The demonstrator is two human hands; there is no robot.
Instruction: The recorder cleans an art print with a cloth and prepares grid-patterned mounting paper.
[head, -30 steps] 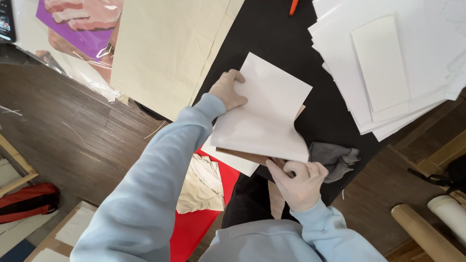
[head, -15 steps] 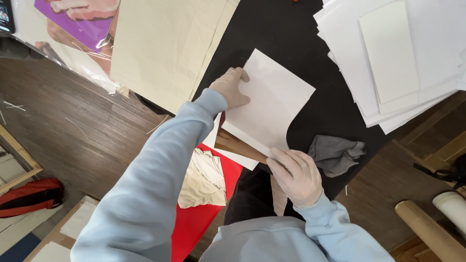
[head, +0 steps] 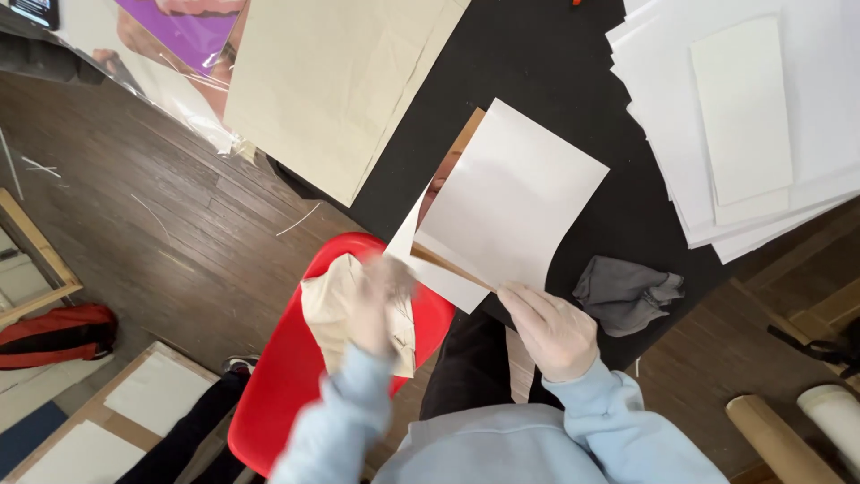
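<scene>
A: Right hand (head: 554, 330), gloved, pinching the near corner of the white sheet (head: 515, 202) together with a thin brown board (head: 451, 266) beneath it. Grip closed on both, thumb on top.

B: Sheet location?

A: Flat on the black bench (head: 537, 54), spreading up and away from the right grip, left edge overhanging the bench rim. Sliver of brown showing past the far left corner too.

B: Left hand (head: 381, 300)?

A: Changed. Half a second ago pressed on the sheet's left edge; now off it, pulled down and left of the right grip, over the cream cloth (head: 345, 309) on the red chair (head: 296, 376). Badly blurred by motion. Open or closed: cannot tell. Touching the cloth or only above it: cannot tell either.

B: Meaning?

A: Sheet now steadied by one hand only. Likely pause in smoothing, with the left hand going for the cloth. Judgement, not observed.

B: Surroundings?

A: Crumpled grey rag (head: 627, 294) just right of the right grip, on the bench. Stack of white paper (head: 743, 116) well beyond, upper right. Large cream board (head: 340, 81) far upper left.
</scene>
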